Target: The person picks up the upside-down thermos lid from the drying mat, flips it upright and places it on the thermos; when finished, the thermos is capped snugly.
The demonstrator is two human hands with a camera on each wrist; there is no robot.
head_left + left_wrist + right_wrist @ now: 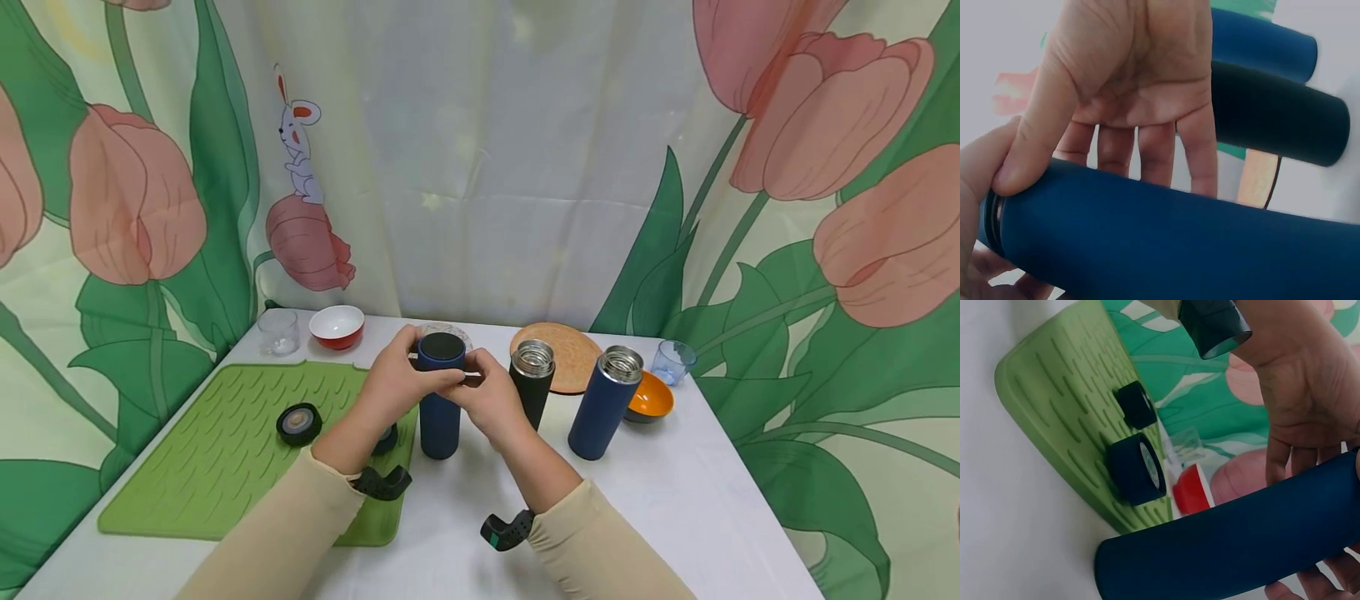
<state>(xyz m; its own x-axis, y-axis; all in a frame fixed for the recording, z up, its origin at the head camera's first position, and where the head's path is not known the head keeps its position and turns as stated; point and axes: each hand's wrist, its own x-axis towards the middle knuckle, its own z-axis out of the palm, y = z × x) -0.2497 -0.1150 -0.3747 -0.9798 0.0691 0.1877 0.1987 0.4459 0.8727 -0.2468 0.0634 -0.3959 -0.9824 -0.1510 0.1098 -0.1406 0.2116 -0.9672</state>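
Presently, the left hand [395, 372] and right hand [491, 396] each curl a grip around the top of a blue bottle [439, 427], upright beside the green mat [217, 450]. Two loose caps [298, 424] lie on the mat. An uncapped black bottle [532, 390] and navy bottle [602, 412] stand right; a floral curtain [480, 183] backs the white bench [622, 525].

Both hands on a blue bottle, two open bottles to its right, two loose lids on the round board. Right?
Wrong on the lids: both lie on the green mat, as the head view shows; the right wrist view shows it too. The rest stands.
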